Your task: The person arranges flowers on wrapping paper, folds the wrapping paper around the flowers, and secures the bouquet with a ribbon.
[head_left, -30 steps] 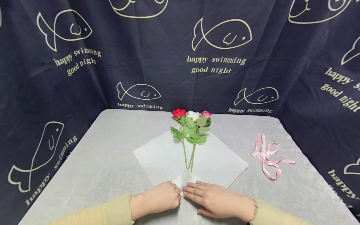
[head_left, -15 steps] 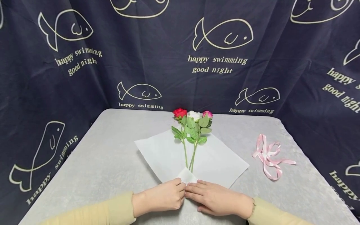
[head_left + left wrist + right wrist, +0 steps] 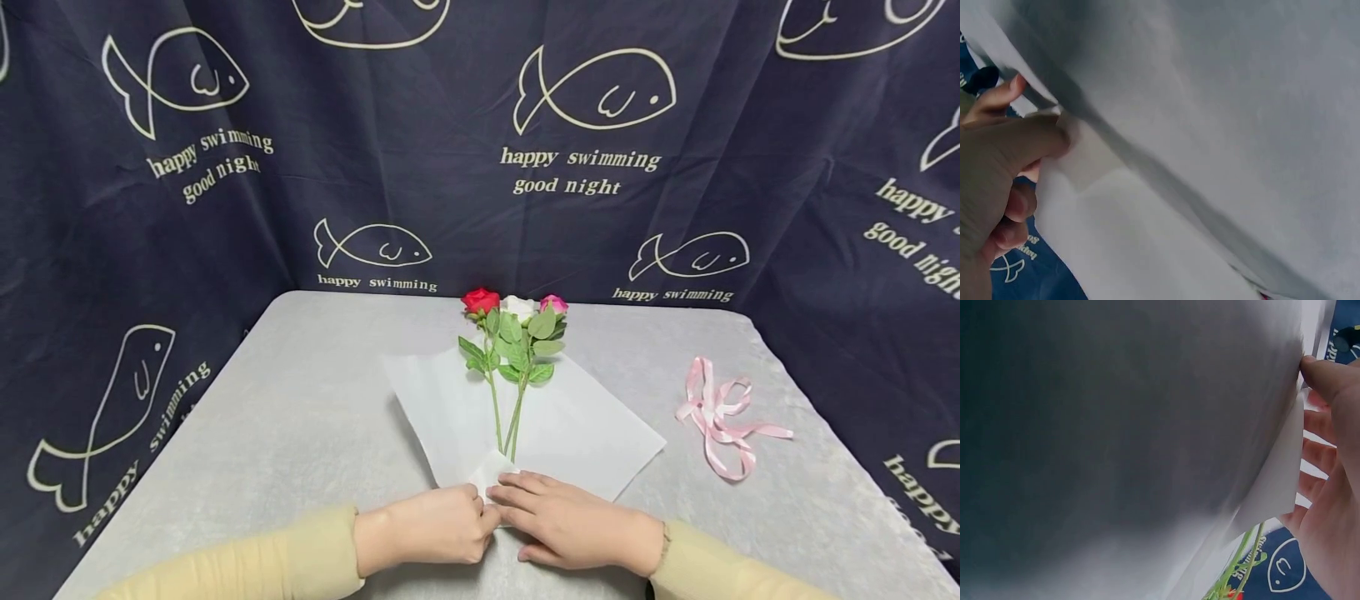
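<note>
A sheet of white wrapping paper (image 3: 585, 425) lies on the table with its near corner (image 3: 495, 467) folded up over the stem ends. On it rest a red rose (image 3: 480, 302), a white rose (image 3: 517, 308) and a pink rose (image 3: 554, 305), blooms pointing away. My left hand (image 3: 435, 525) pinches the paper beside the fold, its fingers curled; the left wrist view shows the thumb and fingers on the paper's edge. The fairly straight fingers of my right hand (image 3: 573, 521) press the folded part from the right. The sheet's left side is raised and bent inward.
A loose pink ribbon (image 3: 712, 412) lies to the right of the paper on the grey-covered table (image 3: 300, 400). Dark blue curtains (image 3: 465, 167) with fish drawings stand behind and along both sides.
The paper's left corner has lifted and swung inward to the right. My left hand has moved slightly right with the paper; my right fingers have shifted a little on the fold. Roses and ribbon stay put.
</note>
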Demonstrator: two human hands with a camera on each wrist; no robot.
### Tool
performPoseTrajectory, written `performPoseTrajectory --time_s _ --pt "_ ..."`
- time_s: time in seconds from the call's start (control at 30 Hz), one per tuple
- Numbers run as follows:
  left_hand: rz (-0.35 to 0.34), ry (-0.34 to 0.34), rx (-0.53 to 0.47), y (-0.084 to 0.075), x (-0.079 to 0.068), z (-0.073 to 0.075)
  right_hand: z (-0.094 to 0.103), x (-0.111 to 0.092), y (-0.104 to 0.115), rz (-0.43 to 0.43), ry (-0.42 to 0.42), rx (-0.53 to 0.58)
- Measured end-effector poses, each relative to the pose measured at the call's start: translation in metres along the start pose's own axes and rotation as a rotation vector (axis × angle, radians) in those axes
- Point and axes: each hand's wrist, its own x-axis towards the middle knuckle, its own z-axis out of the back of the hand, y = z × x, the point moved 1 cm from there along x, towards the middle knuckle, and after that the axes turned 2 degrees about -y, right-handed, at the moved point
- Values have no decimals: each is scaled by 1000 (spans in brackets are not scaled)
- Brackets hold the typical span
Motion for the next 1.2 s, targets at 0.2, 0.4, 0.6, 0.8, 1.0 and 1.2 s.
performPoseTrajectory --time_s 0.2,0.4,0.6,0.8,1.0,1.2 --pt "-29 -30 44 -1 6 -2 2 -1 -3 -4 30 -4" --pt "-92 -58 18 1 11 -6 3 -5 -4 -9 38 0" --pt "-135 -49 -18 3 12 -8 1 -6 -2 -29 -38 5" --pt "-147 -58 -45 2 12 -12 7 -14 -5 -49 -40 100" --pt "-145 -70 -75 3 12 -15 15 -29 -13 -31 -62 161" --pt "-94 -99 -102 2 14 -15 27 -24 -20 -122 -257 69"
